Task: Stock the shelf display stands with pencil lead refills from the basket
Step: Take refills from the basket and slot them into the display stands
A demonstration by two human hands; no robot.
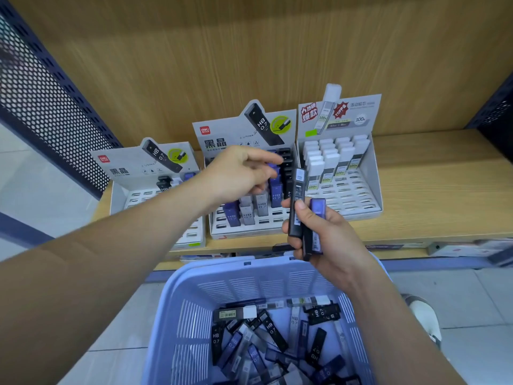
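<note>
- Several refills (295,207), seemingly light, stiff, slick plastic cases, stand fanned in the right hand (330,243), which grips their lower halves.
- The left hand (238,173) hovers loose and empty over the middle stand (222,134).
- More lie in the near basket (249,270); best pinched by the long sides.

We log a wood back panel (194,51) behind the shelf (433,190). Dark perforated metal side panel (41,107) at the shelf's left edge, another (497,112) at the right edge. Flat boxes (472,247) sit under the shelf's front edge, right side, labels too blurred to read. Pale floor tiles (472,295) below. One light shoe (424,315) on the tiles, lower right.
</note>
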